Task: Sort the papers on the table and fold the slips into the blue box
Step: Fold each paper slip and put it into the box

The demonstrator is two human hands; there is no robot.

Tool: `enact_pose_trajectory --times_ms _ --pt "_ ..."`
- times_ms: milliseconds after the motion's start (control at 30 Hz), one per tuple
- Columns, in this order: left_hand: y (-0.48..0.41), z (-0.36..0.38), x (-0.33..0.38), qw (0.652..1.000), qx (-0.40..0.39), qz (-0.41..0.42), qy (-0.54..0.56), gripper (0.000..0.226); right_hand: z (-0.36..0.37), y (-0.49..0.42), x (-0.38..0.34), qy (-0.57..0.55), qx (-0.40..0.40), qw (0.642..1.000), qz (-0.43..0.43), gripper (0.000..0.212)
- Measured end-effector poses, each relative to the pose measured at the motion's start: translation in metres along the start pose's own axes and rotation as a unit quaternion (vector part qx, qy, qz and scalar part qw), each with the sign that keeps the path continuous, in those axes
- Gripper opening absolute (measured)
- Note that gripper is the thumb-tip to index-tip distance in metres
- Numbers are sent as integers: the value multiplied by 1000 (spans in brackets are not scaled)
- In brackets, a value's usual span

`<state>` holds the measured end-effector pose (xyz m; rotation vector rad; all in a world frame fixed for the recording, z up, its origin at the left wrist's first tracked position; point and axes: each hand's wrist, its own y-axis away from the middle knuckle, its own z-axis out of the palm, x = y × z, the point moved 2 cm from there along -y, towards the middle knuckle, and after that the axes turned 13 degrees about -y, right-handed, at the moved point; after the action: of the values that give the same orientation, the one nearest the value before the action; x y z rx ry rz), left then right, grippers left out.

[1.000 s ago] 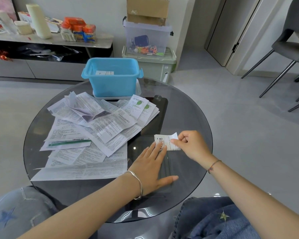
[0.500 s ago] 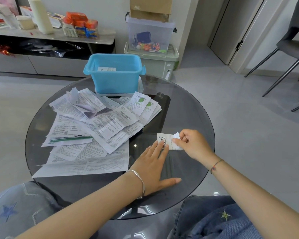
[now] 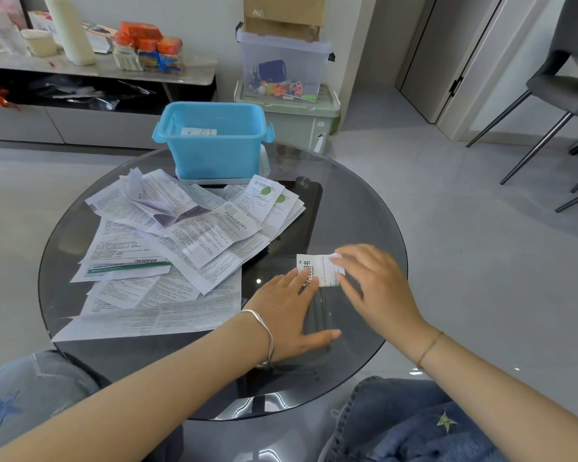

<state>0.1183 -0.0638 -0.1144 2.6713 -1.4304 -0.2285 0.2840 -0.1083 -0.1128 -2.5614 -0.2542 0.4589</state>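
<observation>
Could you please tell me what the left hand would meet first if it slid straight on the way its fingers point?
The folded slip: the left hand lies flat and its fingertips already seem to touch the slip's near corner.

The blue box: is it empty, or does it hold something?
Not empty: the blue box is open-topped, and a white slip lies inside.
</observation>
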Motion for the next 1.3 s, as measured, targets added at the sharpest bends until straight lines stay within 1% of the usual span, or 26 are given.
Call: enact_pose_trajectory --times_ms 33,67,133,267,467,600,767,833,933,1100,1200,1267,1300 --pt "1 -1 1 1000 4 -1 -8 92 0 5 1 10 -14 999 -42 22" --pt "1 -1 2 1000 7 -3 -14 92 1 10 1 14 -35 997 -63 27" --pt "1 -2 4 1000 10 -6 -21 91 1 17 1 21 -74 995 -66 35" --pt "0 -3 5 999 -2 -7 -35 91 3 21 -4 32 -117 992 -43 39" --pt "1 -5 5 998 -21 -5 -64 93 0 16 -8 60 -127 990 -17 39" --pt "5 -6 0 998 -27 -2 -64 93 -9 20 -1 66 -145 987 -7 41" --pt "7 -4 -1 998 -32 -1 -61 94 -13 27 9 5 -147 988 47 43" --pt "8 -3 -4 998 -33 -3 -57 95 -15 31 15 -3 -150 987 48 44" --pt "7 -1 -4 999 -35 -4 -39 95 -14 31 13 11 -138 990 25 42" --pt "10 2 -2 999 -32 -1 -35 89 -3 13 3 75 -114 989 -53 33" --pt "9 3 -4 999 -35 5 -36 90 8 1 3 53 -107 989 -84 35" --pt "9 4 -7 999 -33 7 -19 97 12 -4 3 48 -107 987 -111 25" --pt "10 4 -10 999 -34 8 -4 96 14 -5 3 57 -110 984 -125 22"
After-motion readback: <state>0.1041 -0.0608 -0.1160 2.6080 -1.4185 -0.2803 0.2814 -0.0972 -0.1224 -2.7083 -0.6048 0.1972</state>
